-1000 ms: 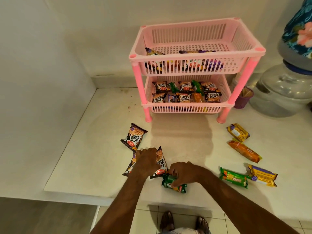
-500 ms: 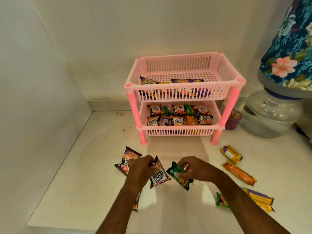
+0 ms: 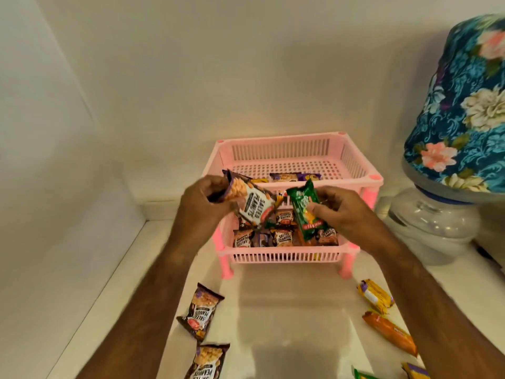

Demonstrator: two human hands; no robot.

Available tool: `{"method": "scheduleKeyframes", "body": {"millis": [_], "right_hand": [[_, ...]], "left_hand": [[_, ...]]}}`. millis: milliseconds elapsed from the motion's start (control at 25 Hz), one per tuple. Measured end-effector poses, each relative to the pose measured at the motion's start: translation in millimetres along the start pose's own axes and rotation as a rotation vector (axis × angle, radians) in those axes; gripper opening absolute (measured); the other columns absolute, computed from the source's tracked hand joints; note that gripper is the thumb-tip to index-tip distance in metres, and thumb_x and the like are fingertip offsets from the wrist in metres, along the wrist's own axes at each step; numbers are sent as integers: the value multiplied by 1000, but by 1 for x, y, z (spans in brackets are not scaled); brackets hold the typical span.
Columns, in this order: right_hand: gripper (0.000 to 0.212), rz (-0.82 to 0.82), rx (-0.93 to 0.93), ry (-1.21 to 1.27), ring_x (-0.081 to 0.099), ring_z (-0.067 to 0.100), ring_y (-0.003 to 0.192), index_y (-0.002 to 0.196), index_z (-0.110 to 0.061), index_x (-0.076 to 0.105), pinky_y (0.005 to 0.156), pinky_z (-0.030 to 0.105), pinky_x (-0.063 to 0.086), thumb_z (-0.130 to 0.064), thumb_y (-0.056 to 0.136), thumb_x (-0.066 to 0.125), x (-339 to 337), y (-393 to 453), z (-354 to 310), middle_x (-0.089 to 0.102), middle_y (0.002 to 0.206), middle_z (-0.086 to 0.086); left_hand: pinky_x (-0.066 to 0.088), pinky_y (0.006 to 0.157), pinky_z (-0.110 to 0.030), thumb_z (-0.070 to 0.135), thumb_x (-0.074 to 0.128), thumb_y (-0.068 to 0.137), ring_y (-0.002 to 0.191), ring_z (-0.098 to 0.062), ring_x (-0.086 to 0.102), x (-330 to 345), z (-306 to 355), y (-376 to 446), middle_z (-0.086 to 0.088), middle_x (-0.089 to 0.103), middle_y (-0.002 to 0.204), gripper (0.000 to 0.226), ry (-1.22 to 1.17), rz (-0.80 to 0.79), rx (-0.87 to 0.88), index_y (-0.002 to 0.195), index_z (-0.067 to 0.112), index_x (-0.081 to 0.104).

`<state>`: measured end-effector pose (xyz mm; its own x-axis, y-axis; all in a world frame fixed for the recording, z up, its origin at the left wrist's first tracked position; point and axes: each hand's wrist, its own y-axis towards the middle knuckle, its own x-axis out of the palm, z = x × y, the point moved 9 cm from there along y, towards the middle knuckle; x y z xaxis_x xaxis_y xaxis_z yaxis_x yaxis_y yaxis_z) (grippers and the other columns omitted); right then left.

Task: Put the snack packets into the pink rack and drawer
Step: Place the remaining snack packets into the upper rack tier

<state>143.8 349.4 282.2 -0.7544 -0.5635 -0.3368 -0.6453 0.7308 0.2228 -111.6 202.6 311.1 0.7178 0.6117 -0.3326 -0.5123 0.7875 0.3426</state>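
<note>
Left hand [image 3: 203, 203]: closed on the top edge of a peanut packet [image 3: 252, 205], held up in front of the pink rack [image 3: 295, 184].
Right hand [image 3: 343, 214]: pinching a green packet [image 3: 307, 213] near its middle, beside the peanut one.
Handling: both look light, crinkly and slick; a sealed end seam seems the safest hold.
Writing: "SALTED PEANUTS" on the held packet; the green one's print is too blurred to read.
Surface [image 3: 287, 324]: more packets remain.
</note>
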Motion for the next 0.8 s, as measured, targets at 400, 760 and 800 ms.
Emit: {"method": "scheduleKeyframes", "body": {"millis": [400, 760, 800], "right_hand": [[33, 112, 3, -66, 76, 17, 90, 118, -13, 70, 77, 34, 62, -37, 97, 65, -36, 113, -42, 77, 102, 0], [39, 63, 188, -290, 70, 11, 81, 128, -6, 55, 56, 18, 57, -32, 101, 60, -27, 193, 4, 70, 111, 9], [41, 52, 211, -293, 72, 17, 87, 131, -5, 53, 66, 27, 62, -32, 100, 61, -24, 200, 10, 70, 114, 11]], "left_hand": [[58, 90, -39, 20, 92, 69, 97, -15, 71, 23, 48, 164, 4, 74, 104, 42, 375, -58, 138, 103, 22, 66], [47, 100, -41, 17, 83, 79, 118, -26, 61, 86, -10, 238, -4, 67, 127, 44, 991, -361, 125, 119, 17, 65], [47, 101, -41, 16, 80, 81, 120, -27, 59, 91, -19, 242, -5, 65, 130, 45, 1028, -397, 111, 123, 16, 64]]}}
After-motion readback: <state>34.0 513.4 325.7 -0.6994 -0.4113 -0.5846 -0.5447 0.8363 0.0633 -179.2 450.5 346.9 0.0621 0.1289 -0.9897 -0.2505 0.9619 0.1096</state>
